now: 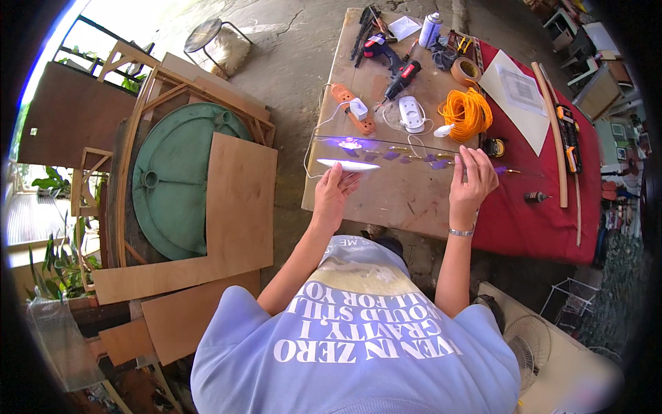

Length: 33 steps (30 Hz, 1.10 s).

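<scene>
- A clear sheet (pixel 414 148) is lying flat mid-table, with purple patches (pixel 393 156) and thin rods showing along it.
- The left hand (pixel 334 190) is gripping a glowing lamp (pixel 348 165) in its fingers, holding it at the sheet's left near corner; a violet glow is showing just beyond it.
- The right hand (pixel 472 181) is lying open, fingers spread, with the fingertips pressing on the sheet's right end and grasping nothing.
- Judging by this, the step in hand is lighting the patches while the sheet is being pinned down.
- Any shift of the lamp to the right is calling for a level, slow pass while the right fingertips are holding the sheet steady.
- Farther off, a white device (pixel 412 114), an orange power strip (pixel 353 109) and an orange cord coil (pixel 467 114) are sitting on the table (pixel 386 200).
- At the far edge are a glue gun (pixel 403 76), a spray can (pixel 430 29) and a tape roll (pixel 467 70).
- To the right, a red cloth (pixel 545 207) is carrying a paper (pixel 517 96) and a wooden strip (pixel 549 131).
- To the left, plywood boards (pixel 241 207) are leaning over a green round lid (pixel 176 179).
</scene>
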Motion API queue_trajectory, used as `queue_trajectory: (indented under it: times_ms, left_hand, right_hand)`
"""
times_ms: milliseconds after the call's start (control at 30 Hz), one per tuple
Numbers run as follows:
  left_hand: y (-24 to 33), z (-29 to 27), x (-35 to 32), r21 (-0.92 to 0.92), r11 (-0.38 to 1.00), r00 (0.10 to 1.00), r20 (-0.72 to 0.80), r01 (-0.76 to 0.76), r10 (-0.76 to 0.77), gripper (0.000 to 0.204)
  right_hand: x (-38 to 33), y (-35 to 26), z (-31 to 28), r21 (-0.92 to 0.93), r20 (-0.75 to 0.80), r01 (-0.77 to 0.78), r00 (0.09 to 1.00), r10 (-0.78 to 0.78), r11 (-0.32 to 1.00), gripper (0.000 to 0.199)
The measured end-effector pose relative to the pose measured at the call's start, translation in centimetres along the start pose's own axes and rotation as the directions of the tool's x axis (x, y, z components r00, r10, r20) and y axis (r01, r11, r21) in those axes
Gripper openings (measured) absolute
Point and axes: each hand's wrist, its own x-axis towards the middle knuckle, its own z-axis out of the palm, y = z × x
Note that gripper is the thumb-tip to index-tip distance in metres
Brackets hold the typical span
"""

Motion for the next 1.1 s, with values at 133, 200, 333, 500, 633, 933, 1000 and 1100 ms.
queue_trajectory:
  times_ms: [133, 200, 333, 500, 633, 933, 1000, 1100]
  left_hand:
    - [-1.0, -0.1, -0.1, -0.010, 0.999, 0.998, -0.048, -0.038, 0.037, 0.044]
    - [-1.8, -0.3, -0.1, -0.002, 0.999, 0.996, -0.064, -0.054, 0.053, 0.044]
    - [-1.7, 0.7, -0.7, 0.007, 0.997, 0.993, -0.088, -0.077, 0.078, 0.040]
    - [-0.6, 0.1, -1.1, -0.025, 1.000, 0.998, -0.055, -0.011, 0.009, 0.038]
    - [0.8, -0.2, -0.7, -0.003, 1.000, 0.999, -0.024, 0.028, -0.028, 0.036]
    - [2.4, -2.2, 0.6, 0.043, 0.991, 0.989, 0.075, 0.128, -0.131, 0.033]
    - [2.5, -2.7, 0.3, 0.054, 0.985, 0.983, 0.075, 0.161, -0.165, 0.033]
    - [2.6, -2.7, -0.1, 0.048, 0.986, 0.983, 0.075, 0.162, -0.165, 0.033]
  right_hand:
    - [0.2, -0.1, -0.1, 0.003, 0.012, 0.001, 1.000, -0.001, 1.000, 0.025]
    - [0.4, -0.4, -0.2, 0.009, 0.022, 0.012, 1.000, -0.012, 1.000, 0.024]
    - [0.4, 0.0, -0.5, 0.015, 0.027, 0.021, 0.999, -0.021, 1.000, 0.021]
    - [0.1, 0.0, 0.0, 0.001, 0.008, 0.026, 1.000, -0.026, 1.000, 0.021]
    - [0.3, -0.1, 0.3, -0.012, 0.022, 0.021, 1.000, -0.021, 1.000, 0.023]
    - [0.7, -0.4, 0.5, -0.048, 0.027, 0.005, 1.000, -0.004, 0.999, 0.022]
    - [0.6, -0.6, 0.5, -0.061, 0.031, 0.003, 1.000, -0.001, 0.998, 0.022]
    - [0.1, -0.7, 0.5, -0.072, 0.026, -0.003, 1.000, 0.005, 0.997, 0.023]
